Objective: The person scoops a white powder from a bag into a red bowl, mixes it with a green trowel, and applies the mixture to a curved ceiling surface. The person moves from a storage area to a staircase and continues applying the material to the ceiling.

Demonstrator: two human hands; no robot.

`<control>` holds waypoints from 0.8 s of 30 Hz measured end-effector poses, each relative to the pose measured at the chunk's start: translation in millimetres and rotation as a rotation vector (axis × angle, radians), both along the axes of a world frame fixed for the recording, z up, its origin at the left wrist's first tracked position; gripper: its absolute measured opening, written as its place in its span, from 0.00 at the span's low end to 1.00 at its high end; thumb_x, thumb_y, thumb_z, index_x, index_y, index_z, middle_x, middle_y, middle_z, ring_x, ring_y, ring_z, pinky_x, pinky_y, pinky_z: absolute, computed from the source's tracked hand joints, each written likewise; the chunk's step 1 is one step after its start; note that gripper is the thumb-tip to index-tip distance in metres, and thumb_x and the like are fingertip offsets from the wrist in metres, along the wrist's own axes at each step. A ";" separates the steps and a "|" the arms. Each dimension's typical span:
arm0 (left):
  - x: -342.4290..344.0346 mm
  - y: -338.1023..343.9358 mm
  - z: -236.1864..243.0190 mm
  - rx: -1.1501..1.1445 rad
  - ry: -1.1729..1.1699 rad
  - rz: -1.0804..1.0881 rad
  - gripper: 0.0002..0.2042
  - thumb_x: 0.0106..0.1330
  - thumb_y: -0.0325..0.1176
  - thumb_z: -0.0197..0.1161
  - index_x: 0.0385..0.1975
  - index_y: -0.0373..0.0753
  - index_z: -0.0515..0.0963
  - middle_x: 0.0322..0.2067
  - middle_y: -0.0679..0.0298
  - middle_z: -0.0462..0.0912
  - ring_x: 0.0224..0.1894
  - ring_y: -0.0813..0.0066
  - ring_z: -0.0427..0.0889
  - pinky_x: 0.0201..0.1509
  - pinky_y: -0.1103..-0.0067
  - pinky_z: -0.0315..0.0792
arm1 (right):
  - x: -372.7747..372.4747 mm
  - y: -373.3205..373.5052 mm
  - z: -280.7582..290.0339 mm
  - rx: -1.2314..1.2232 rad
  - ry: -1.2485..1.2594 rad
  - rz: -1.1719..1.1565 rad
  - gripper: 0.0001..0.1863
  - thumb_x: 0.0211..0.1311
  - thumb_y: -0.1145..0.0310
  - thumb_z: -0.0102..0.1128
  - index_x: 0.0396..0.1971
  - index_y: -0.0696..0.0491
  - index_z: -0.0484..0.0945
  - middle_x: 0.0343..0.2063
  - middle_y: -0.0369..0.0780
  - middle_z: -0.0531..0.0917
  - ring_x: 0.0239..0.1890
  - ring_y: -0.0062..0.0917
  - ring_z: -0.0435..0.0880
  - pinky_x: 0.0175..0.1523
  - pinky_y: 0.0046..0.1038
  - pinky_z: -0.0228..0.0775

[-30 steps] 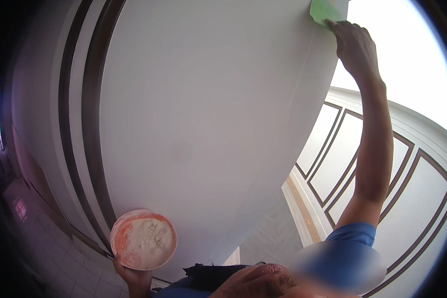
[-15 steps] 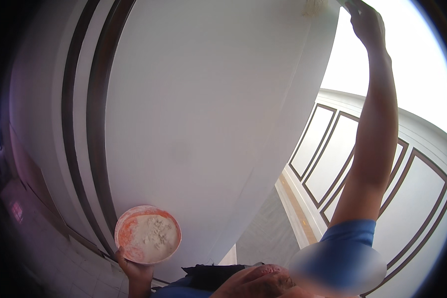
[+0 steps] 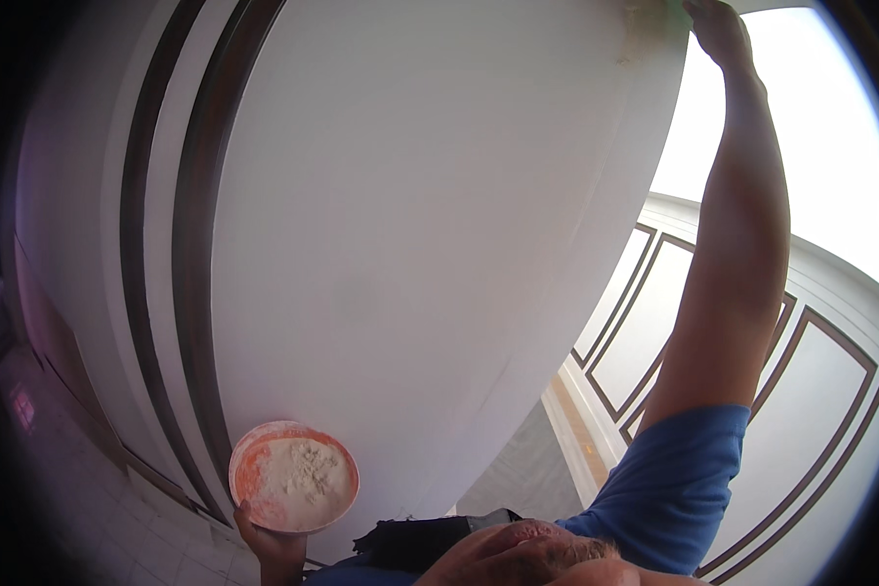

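Low on the left, my left hand (image 3: pixel 270 549) grips an orange bowl (image 3: pixel 252 473) by its near edge. White powdery paste (image 3: pixel 311 481), lumpy in the middle, lies in the bowl and smears its inner wall. My right arm is stretched far up, and at the top edge my right hand (image 3: pixel 723 37) is closed around the greenish handle of a brush. The brush's pale tan bristles (image 3: pixel 645 37) lie against or very close to the upper right part of a smooth white wall (image 3: pixel 410 234); contact cannot be told. The top of the brush is cut off by the frame.
Dark vertical trim (image 3: pixel 193 215) runs down the wall's left side. Beyond its right edge are a bright opening, a white panelled wall (image 3: pixel 830 400) with brown frames, and grey floor (image 3: pixel 514 467). Pale tiled floor (image 3: pixel 117 518) shows at lower left.
The brush and my right hand have shifted slightly in the picture, the bristles a little right and down. The bowl sits slightly lower, still in my left hand.
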State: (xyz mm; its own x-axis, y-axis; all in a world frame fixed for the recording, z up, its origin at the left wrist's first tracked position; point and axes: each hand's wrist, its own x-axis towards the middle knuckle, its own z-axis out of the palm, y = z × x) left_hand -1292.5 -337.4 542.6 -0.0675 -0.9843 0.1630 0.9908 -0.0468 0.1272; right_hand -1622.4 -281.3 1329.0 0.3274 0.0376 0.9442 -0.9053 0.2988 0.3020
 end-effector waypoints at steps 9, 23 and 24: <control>3.8 0.7 5.9 0.011 -0.045 -0.021 0.38 0.63 0.55 0.53 0.71 0.42 0.60 0.69 0.54 0.64 0.71 0.50 0.62 0.72 0.52 0.57 | 30.6 19.9 -56.9 0.156 -0.008 -0.115 0.13 0.68 0.66 0.57 0.38 0.60 0.85 0.40 0.52 0.86 0.41 0.44 0.85 0.50 0.36 0.76; 2.6 2.4 11.4 -0.017 -0.070 -0.001 0.37 0.67 0.55 0.53 0.71 0.40 0.58 0.70 0.54 0.63 0.72 0.52 0.62 0.74 0.54 0.58 | 0.7 25.6 -209.4 0.293 0.233 0.025 0.11 0.71 0.66 0.59 0.48 0.48 0.85 0.38 0.41 0.88 0.30 0.36 0.85 0.40 0.33 0.78; 3.4 2.6 11.1 -0.032 -0.072 0.004 0.37 0.67 0.55 0.53 0.71 0.40 0.58 0.70 0.54 0.63 0.72 0.52 0.62 0.74 0.54 0.58 | 0.7 26.7 -207.9 0.274 0.172 0.017 0.11 0.71 0.65 0.58 0.48 0.49 0.84 0.37 0.42 0.88 0.29 0.36 0.85 0.40 0.33 0.77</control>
State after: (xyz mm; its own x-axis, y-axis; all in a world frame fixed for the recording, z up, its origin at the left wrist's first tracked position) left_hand -1289.1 -334.8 553.8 -0.0758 -0.9790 0.1892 0.9793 -0.0374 0.1991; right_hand -1621.7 -254.6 1121.1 0.4841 -0.2032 0.8511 -0.8385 0.1705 0.5176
